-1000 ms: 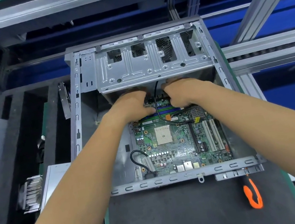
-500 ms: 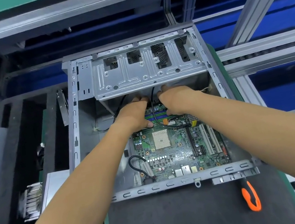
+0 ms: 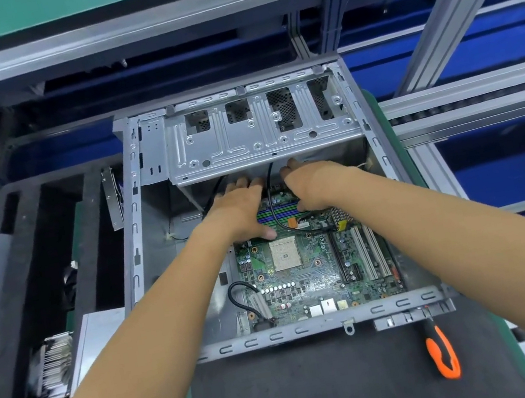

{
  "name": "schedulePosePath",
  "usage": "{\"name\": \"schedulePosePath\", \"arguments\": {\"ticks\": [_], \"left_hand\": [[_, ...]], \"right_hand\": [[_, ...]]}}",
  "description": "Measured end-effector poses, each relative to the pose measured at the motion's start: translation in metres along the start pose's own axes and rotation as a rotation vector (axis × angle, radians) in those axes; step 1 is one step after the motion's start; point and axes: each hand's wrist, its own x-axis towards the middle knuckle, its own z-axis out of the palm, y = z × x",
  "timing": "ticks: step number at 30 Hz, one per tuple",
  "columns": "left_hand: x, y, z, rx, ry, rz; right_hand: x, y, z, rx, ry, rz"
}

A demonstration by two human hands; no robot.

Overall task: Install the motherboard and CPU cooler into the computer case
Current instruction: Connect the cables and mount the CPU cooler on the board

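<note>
While both hands [image 3: 238,209] [image 3: 316,184] rest on the motherboard [image 3: 305,278], their fingers seem flat.

**Green board, grey steel, one flash of orange**

The green printed motherboard [image 3: 304,271] is speckled with silver capacitors and gold-ringed holes, a white square socket [image 3: 285,254] at its centre. At its 12 o'clock run blue and green striped memory slots [image 3: 279,211]. A glossy black cable [image 3: 276,203] loops over them. The bare grey sheet-metal computer case [image 3: 264,136] shows dark perforated mesh through its cutouts. At the case's 5 o'clock lies an orange-and-black handled screwdriver [image 3: 442,354] on a charcoal mat [image 3: 321,390]. At 8 o'clock, a silver finned metal cooler [image 3: 54,365].
</note>
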Motion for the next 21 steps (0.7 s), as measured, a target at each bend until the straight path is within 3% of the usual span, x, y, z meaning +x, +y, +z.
{"name": "schedulePosePath", "arguments": {"ticks": [5, 13, 17, 21], "left_hand": [[-0.008, 0.013, 0.012, 0.008, -0.179, -0.021], [-0.004, 0.023, 0.022, 0.075, -0.072, -0.076], [-0.006, 0.023, 0.020, 0.086, -0.050, -0.067], [-0.015, 0.028, 0.013, 0.136, -0.076, -0.047]], "right_hand": [[-0.013, 0.003, -0.001, 0.069, 0.027, -0.002], [-0.015, 0.006, 0.004, 0.101, -0.059, -0.033], [-0.019, 0.002, 0.005, 0.053, 0.007, -0.029], [-0.033, -0.006, 0.012, 0.065, 0.181, -0.041]]}}
